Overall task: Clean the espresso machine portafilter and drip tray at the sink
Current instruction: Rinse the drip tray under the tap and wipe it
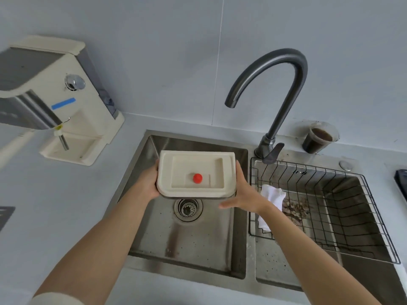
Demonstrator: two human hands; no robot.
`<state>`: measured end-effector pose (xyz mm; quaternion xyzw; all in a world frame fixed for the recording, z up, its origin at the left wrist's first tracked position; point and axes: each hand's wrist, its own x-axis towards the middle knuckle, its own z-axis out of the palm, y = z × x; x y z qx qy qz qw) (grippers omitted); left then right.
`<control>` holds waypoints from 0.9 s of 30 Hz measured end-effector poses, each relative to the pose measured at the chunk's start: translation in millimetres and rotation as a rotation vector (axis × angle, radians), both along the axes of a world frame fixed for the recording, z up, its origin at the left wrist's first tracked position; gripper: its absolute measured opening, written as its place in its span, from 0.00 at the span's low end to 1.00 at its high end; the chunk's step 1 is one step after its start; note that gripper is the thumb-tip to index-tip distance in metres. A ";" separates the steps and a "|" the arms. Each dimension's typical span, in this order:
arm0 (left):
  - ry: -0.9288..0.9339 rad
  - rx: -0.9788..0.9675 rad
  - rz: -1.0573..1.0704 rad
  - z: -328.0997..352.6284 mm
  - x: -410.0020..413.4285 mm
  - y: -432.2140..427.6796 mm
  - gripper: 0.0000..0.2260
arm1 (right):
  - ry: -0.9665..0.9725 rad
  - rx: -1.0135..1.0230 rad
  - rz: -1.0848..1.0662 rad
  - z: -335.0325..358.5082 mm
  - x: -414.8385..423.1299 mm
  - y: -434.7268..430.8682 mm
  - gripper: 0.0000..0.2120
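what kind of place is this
Probably a small home or office kitchen: a double steel sink with a gooseneck faucet, and an espresso machine on the counter beside it.

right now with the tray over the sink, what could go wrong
The tray is only held at its sides by the left hand and right hand; a slip drops it into the sink. Tipping it may shed the red knob, if loose. Reaching for the faucet lever could knock the coffee cup.
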<state>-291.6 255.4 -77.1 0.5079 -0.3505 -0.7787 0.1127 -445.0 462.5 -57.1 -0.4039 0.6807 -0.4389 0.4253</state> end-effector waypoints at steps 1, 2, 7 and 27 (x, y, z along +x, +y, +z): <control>-0.004 0.001 0.012 3.2 6.1 -0.1 0.15 | -0.003 -0.060 0.005 -1.3 5.9 -4.0 0.49; -0.006 -0.006 0.022 6.3 11.3 0.4 0.17 | -0.019 -0.088 -0.014 -2.2 11.1 -7.0 0.46; 0.017 -0.107 0.151 18.9 40.9 4.8 0.16 | 0.037 -0.097 -0.038 -12.2 32.6 -20.1 0.46; -0.612 -0.874 -0.156 -0.3 262.3 -116.9 0.20 | 0.132 0.023 -0.136 -46.6 260.0 -151.4 0.44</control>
